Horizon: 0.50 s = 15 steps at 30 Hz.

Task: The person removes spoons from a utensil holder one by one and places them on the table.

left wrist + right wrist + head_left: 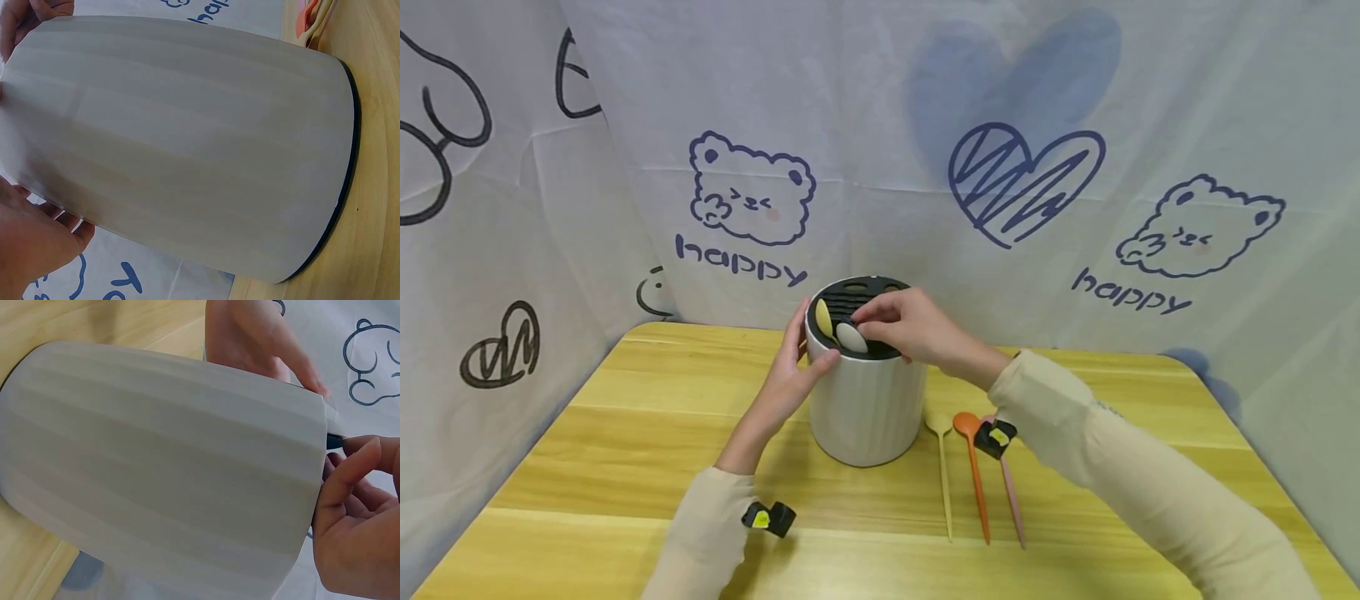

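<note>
A white ribbed utensil holder (pixel 867 417) with a slotted black top (pixel 842 302) stands upright on the table. My left hand (pixel 790 354) steadies it at the rim, thumb in front and fingers along the left side. Over the top, my right hand (pixel 913 325) pinches a dark spoon (pixel 335 442), mostly hidden by the fingers. A yellow spoon (pixel 824 317) and a white spoon (pixel 852 337) stand in the holder with their bowls up, the white one right beside the right fingertips. In the left wrist view, the holder's wall fills most of the picture beside the left hand (pixel 37 240).
To the right of the holder, a pale yellow spoon (pixel 945 475), an orange spoon (pixel 976 475) and a pink spoon (pixel 1011 492) lie side by side on the wooden table (pixel 625 467). A printed white cloth (pixel 880 125) hangs behind the table and along its left side.
</note>
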### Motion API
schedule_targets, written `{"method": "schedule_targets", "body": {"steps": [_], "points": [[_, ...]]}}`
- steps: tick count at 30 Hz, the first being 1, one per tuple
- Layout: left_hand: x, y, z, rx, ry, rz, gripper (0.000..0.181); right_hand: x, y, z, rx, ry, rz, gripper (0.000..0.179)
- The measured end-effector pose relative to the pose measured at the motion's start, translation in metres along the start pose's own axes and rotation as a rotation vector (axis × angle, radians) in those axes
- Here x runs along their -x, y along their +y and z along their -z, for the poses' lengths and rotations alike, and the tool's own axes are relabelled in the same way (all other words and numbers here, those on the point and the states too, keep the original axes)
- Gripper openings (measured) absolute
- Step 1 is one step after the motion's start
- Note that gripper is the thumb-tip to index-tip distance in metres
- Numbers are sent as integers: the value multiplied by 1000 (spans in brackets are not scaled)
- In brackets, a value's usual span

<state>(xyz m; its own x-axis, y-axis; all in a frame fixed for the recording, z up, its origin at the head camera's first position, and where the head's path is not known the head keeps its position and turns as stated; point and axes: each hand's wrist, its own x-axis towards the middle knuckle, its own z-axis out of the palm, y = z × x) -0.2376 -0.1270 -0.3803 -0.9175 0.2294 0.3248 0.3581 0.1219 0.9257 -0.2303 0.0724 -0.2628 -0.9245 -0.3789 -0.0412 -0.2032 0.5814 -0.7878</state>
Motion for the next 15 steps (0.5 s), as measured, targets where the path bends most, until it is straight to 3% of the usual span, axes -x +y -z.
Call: {"method": "schedule_targets", "body": {"steps": [15], "points": [[0, -1, 1, 3, 3, -14, 102, 1, -1, 2, 6, -78, 38, 22]]}}
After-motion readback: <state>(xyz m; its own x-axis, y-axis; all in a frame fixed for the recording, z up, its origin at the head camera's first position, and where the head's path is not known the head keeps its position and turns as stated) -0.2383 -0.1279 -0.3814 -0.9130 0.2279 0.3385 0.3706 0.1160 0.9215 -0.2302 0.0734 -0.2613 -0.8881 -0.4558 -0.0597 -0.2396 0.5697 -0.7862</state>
